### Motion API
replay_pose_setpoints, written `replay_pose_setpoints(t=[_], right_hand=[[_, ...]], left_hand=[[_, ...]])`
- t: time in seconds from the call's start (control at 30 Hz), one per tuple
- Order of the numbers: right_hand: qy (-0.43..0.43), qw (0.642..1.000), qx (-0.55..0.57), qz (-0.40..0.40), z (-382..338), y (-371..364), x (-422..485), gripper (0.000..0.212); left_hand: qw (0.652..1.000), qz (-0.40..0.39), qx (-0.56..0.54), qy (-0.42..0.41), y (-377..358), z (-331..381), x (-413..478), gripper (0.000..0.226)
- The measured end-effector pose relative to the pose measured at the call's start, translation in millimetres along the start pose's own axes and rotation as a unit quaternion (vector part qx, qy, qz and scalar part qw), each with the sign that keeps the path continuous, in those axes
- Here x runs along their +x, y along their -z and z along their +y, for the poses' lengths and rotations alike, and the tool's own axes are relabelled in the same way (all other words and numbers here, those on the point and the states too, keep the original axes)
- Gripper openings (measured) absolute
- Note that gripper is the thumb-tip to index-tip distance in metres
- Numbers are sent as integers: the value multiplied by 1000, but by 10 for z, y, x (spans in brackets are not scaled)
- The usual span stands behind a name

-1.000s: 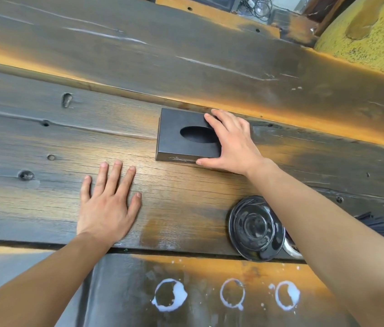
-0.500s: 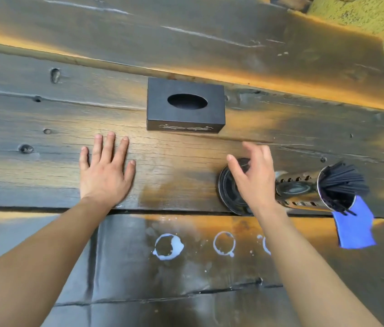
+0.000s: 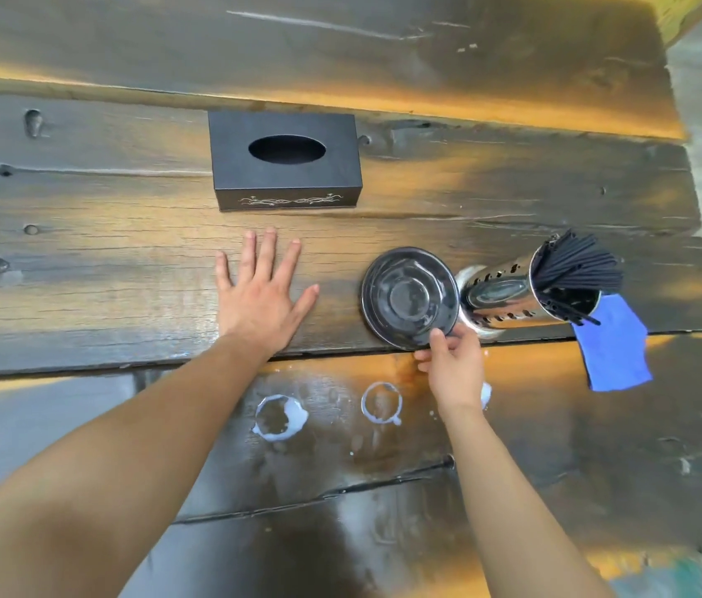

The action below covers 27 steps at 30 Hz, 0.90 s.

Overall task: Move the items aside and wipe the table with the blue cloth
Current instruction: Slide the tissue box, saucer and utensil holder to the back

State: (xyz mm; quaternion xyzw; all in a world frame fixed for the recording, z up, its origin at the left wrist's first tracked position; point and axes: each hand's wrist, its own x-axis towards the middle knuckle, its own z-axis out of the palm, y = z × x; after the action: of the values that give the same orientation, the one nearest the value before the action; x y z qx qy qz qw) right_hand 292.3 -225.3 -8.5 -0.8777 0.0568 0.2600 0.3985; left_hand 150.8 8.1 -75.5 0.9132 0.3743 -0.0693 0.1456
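I am working on the clearing step: my right hand is pinching the near rim of the round black glossy saucer, thumb on top and the other fingers tucked under the edge, while my left hand is lying flat and spread on the dark weathered wooden table, holding nothing. The saucer is sitting just beside the perforated shiny steel canister, perhaps touching it. The blue cloth I am needing for the wipe is lying at the table's right side, its top corner tucked under the canister's mouth and the black straws bundled inside it. Next, I judge, the saucer is calling for a lift or slide away from the spills without knocking the canister; then the canister is wanting moving so the cloth comes free.

Counting: one saucer, one canister, one cloth, one black rectangular tissue box with an oval opening standing well back, and two full white ring stains, with a third partly hidden behind my right wrist.
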Motion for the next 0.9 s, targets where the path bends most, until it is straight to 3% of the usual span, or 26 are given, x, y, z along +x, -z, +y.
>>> replay_pose_setpoints(t=[0.2, 0.4, 0.6, 0.9], right_hand=[[-37, 994, 98, 4, 83, -10, 115, 21], [-14, 990, 139, 13, -3, -52, 260, 17], [34, 983, 177, 42, -396, -280, 605, 12], [19, 978, 187, 89, -1018, -641, 1229, 20]], left_hand=[[1000, 15, 4, 8, -11, 27, -8, 80], [1000, 12, 5, 10, 19, 44, -16, 80], [1000, 12, -1, 12, 20, 52, -23, 79], [1000, 3, 8, 9, 48, 70, -22, 79]])
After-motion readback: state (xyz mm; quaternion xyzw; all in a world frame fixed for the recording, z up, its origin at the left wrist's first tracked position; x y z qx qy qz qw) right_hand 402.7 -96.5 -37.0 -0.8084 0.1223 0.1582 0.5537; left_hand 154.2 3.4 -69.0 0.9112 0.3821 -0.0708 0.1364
